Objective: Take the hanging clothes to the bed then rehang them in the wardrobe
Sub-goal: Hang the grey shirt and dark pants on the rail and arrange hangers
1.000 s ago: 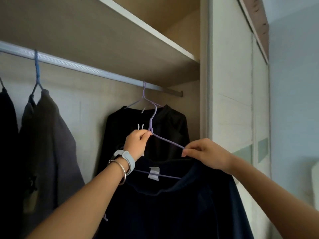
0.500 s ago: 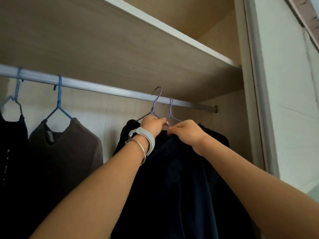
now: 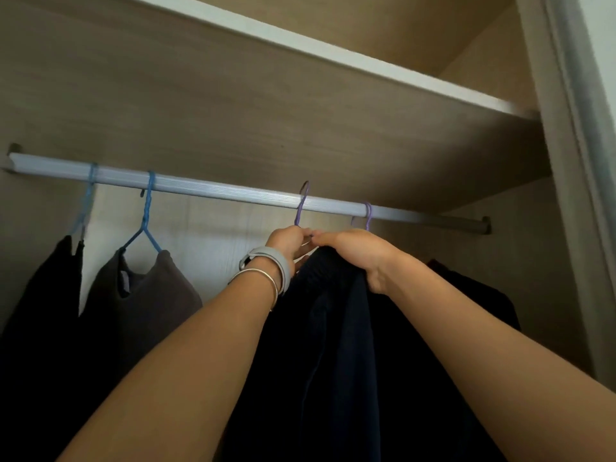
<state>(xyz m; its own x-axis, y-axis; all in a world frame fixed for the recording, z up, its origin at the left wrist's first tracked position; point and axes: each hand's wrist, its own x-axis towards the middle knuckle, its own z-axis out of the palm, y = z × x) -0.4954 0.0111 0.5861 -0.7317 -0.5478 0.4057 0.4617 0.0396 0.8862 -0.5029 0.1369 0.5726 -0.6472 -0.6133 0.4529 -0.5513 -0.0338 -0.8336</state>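
Whereas a second ago the purple hanger [image 3: 302,205] was held well below the rail [image 3: 206,188], its hook now stands up across the rail, right of the middle; whether it is fully seated I cannot tell, since the tip only just shows above the top edge. The left hand [image 3: 288,241] pinches the hanger's neck just under the hook, and the right hand [image 3: 354,252] is curled round the top of the navy garment [image 3: 336,328], bunching the cloth against the hanger; the two hands touch at the fingertips. The garment hangs straight down between the forearms, inside the wardrobe [image 3: 553,201] and under the shelf [image 3: 300,51]. Near the right end of the rail a second purple hook [image 3: 367,215] carries a black garment [image 3: 473,295], close beside the one in hand. Toward the left end two blue hangers [image 3: 147,208] hold a brown top [image 3: 146,295] and another dark piece. By my reading this item is nearly rehung: the hook needs to drop over the rail before either hand lets go.
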